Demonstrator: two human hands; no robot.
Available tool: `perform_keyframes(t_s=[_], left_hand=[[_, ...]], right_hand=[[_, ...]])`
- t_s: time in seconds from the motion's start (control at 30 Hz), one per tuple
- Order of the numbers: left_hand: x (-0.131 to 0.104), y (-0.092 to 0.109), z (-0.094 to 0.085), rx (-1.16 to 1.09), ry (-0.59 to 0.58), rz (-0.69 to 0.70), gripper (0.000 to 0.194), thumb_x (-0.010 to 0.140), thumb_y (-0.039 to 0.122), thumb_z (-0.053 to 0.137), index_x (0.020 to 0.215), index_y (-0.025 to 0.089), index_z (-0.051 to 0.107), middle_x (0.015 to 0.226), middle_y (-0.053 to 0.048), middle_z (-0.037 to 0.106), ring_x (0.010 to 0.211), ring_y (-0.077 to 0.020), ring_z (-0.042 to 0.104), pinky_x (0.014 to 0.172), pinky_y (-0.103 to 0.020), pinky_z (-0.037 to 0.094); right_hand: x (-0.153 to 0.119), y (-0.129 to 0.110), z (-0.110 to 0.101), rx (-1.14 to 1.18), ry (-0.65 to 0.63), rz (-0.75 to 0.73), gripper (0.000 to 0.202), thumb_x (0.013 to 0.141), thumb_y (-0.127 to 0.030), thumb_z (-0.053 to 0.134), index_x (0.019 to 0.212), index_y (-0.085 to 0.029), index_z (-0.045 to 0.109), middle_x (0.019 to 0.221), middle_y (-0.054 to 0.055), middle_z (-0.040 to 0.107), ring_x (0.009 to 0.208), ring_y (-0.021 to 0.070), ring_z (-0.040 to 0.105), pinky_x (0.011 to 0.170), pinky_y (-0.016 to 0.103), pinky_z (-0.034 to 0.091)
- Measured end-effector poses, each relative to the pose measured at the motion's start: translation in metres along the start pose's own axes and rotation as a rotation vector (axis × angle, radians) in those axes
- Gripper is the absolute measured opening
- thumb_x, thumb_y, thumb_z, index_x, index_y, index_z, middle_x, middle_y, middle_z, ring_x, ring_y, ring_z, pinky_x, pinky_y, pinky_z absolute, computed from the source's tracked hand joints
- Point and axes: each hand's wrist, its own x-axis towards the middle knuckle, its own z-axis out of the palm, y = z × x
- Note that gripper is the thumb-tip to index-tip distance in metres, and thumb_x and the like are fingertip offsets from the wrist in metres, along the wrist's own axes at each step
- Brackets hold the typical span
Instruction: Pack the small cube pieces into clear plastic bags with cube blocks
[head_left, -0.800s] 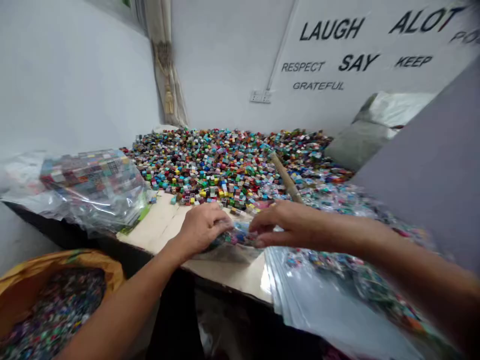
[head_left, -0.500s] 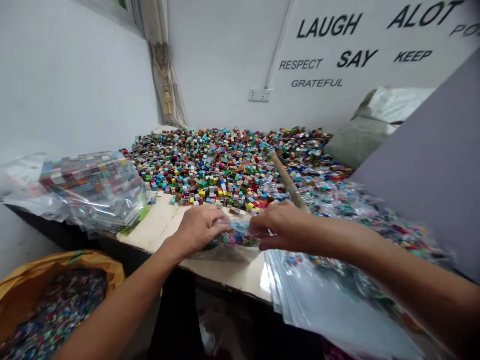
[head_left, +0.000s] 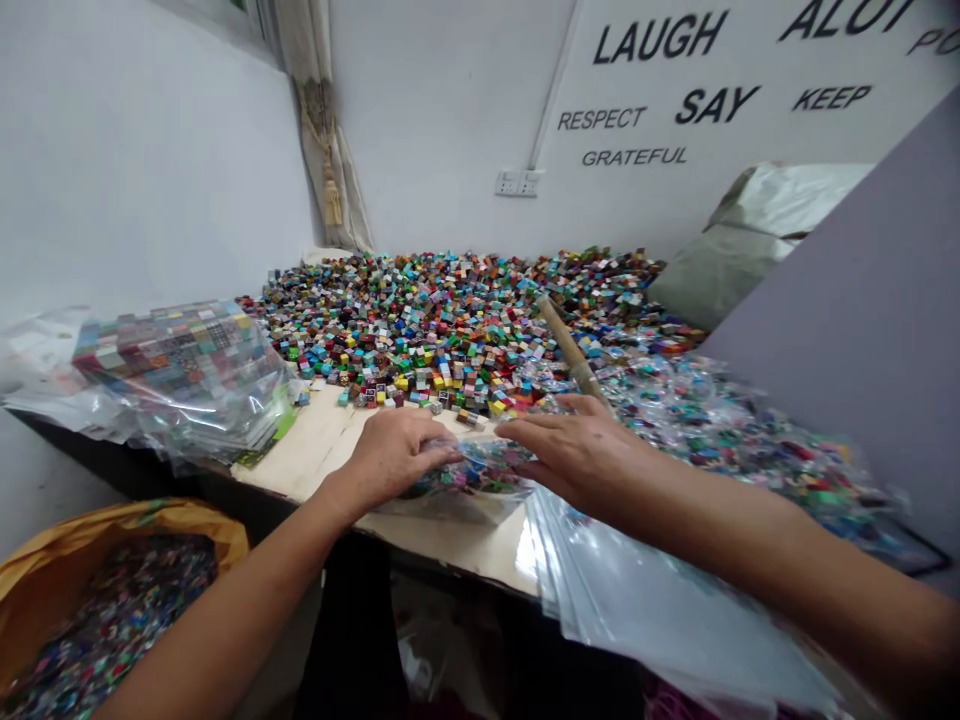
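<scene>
A clear plastic bag (head_left: 487,468) with small multicoloured pieces inside lies on the pale tabletop (head_left: 322,440) near its front edge. My left hand (head_left: 394,450) grips the bag's left side, thumb and fingers pinched together on the plastic. At the bag's right end is my right hand (head_left: 574,445), palm down with its fingers stretched out and apart; the fingertips rest on or just over the plastic. Behind both hands spreads a big heap of small coloured cubes (head_left: 450,320). A wooden stick (head_left: 568,345) leans across the heap just beyond my right hand.
Flat clear bags (head_left: 645,600) overhang the front edge at right, below many filled packets (head_left: 720,420). Wrapped packs with a mosaic pattern (head_left: 180,370) stand at left. A yellow sack (head_left: 225,530) of small pieces sits lower left. A purple panel (head_left: 847,330) borders the right.
My right hand has gone from curled fingers gripping the bag's right end to stretched fingers, showing more of the bag. My left hand keeps its hold. The view has shifted slightly.
</scene>
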Motion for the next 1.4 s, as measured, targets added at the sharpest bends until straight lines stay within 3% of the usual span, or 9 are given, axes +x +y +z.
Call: perform_keyframes(t_s=[0.17, 0.33, 0.47, 0.77, 1.03, 1.17, 1.3, 1.4], left_hand=[[-0.002, 0.001, 0.000, 0.019, 0.019, -0.009, 0.025, 0.084, 0.044, 0.058, 0.088, 0.026, 0.074, 0.082, -0.001, 0.071, 0.082, -0.0172, 0.062, 0.073, -0.026, 0.040], [-0.001, 0.002, 0.000, 0.029, 0.011, -0.005, 0.025, 0.085, 0.044, 0.056, 0.088, 0.027, 0.074, 0.081, -0.002, 0.070, 0.082, -0.0171, 0.061, 0.073, -0.026, 0.040], [-0.002, 0.002, -0.001, 0.029, 0.012, -0.008, 0.026, 0.086, 0.044, 0.055, 0.089, 0.026, 0.074, 0.081, -0.002, 0.069, 0.082, -0.0171, 0.061, 0.073, -0.026, 0.040], [-0.002, 0.004, -0.002, -0.007, -0.013, -0.019, 0.026, 0.086, 0.043, 0.055, 0.089, 0.026, 0.074, 0.084, -0.002, 0.070, 0.082, -0.0164, 0.061, 0.075, -0.025, 0.043], [-0.002, 0.003, -0.002, 0.005, -0.009, -0.012, 0.026, 0.087, 0.043, 0.054, 0.088, 0.025, 0.074, 0.084, -0.002, 0.070, 0.082, -0.0168, 0.062, 0.072, -0.025, 0.041], [-0.003, 0.005, -0.003, 0.007, -0.010, -0.008, 0.026, 0.087, 0.041, 0.054, 0.086, 0.025, 0.074, 0.082, -0.001, 0.070, 0.080, -0.0164, 0.061, 0.071, -0.025, 0.040], [-0.005, 0.007, -0.002, 0.003, 0.025, -0.032, 0.025, 0.087, 0.041, 0.054, 0.086, 0.025, 0.074, 0.080, -0.001, 0.070, 0.079, -0.0163, 0.061, 0.070, -0.025, 0.039], [-0.005, 0.007, -0.003, 0.004, 0.025, -0.021, 0.026, 0.087, 0.041, 0.053, 0.087, 0.025, 0.074, 0.082, -0.001, 0.070, 0.081, -0.0162, 0.061, 0.071, -0.025, 0.040]], right_hand=[[0.013, 0.000, -0.005, 0.120, -0.227, 0.030, 0.016, 0.088, -0.023, 0.050, 0.081, -0.019, 0.063, 0.082, 0.005, 0.069, 0.074, 0.0161, 0.061, 0.071, 0.027, 0.038], [0.025, -0.003, -0.019, 0.146, -0.432, 0.145, 0.016, 0.086, -0.017, 0.049, 0.087, -0.018, 0.065, 0.079, 0.005, 0.068, 0.072, 0.0170, 0.061, 0.063, 0.026, 0.038], [0.031, 0.004, -0.022, 0.190, -0.493, 0.050, 0.019, 0.087, -0.015, 0.046, 0.085, -0.018, 0.064, 0.075, 0.003, 0.066, 0.068, 0.0145, 0.060, 0.062, 0.024, 0.038], [0.029, 0.009, -0.017, 0.142, -0.482, -0.144, 0.022, 0.087, -0.005, 0.043, 0.082, -0.018, 0.060, 0.072, 0.001, 0.061, 0.061, 0.0115, 0.053, 0.056, 0.025, 0.036], [0.026, 0.009, -0.022, 0.178, -0.418, -0.027, 0.013, 0.085, -0.012, 0.052, 0.076, -0.020, 0.058, 0.069, -0.001, 0.060, 0.062, 0.0119, 0.053, 0.055, 0.024, 0.035], [0.023, 0.012, -0.017, 0.025, -0.375, -0.125, 0.017, 0.088, -0.011, 0.046, 0.079, -0.018, 0.058, 0.069, 0.000, 0.058, 0.056, 0.0113, 0.048, 0.052, 0.026, 0.030], [0.023, 0.015, -0.015, -0.035, -0.392, -0.273, 0.022, 0.081, -0.002, 0.048, 0.073, -0.019, 0.058, 0.070, -0.001, 0.057, 0.051, 0.0102, 0.040, 0.049, 0.028, 0.026], [0.023, 0.013, -0.020, 0.105, -0.363, -0.179, 0.022, 0.083, -0.005, 0.047, 0.073, -0.020, 0.058, 0.066, -0.002, 0.057, 0.053, 0.0102, 0.045, 0.051, 0.026, 0.031]])
